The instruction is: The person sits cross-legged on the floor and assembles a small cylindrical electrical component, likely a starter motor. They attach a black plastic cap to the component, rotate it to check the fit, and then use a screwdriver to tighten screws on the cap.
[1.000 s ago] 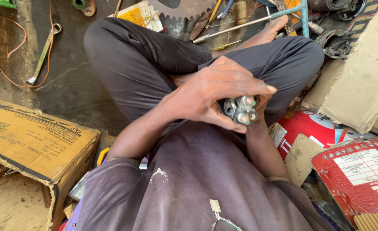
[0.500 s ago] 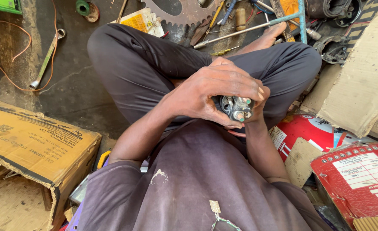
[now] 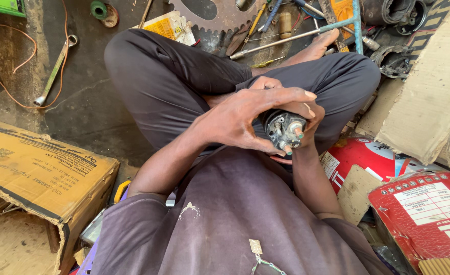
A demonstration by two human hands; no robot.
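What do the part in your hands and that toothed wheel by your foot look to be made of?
Round part: apparently dull grey metal, grimy, with studs, two capped in green, likely plastic. Both the left hand and right hand grip it. Sprocket: likely steel, brownish rusty surface.

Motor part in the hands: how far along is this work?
Done: the small round motor part is out and off the floor. In hand: left hand wraps over it, right hand cups it from behind. Left: spanner and screwdriver lie unused.
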